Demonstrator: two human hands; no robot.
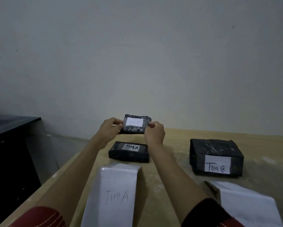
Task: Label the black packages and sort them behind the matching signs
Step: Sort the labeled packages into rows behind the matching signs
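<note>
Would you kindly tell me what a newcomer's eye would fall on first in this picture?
First, the small black package labelled TIM A, held over the table by the left hand and the right hand at its two ends. Next, the white TIM A sign near the front with a second TIM A package behind it, and the bigger TIM B package to the right.

A plain room serving as a makeshift parcel-sorting spot. A bare pale wall (137, 54) rises beyond the left hand (109, 129) and right hand (154, 134). A raw wooden tabletop (176, 142) below them carries handwritten paper signs (116, 194), with a dark cabinet (9, 153) left of both.
</note>
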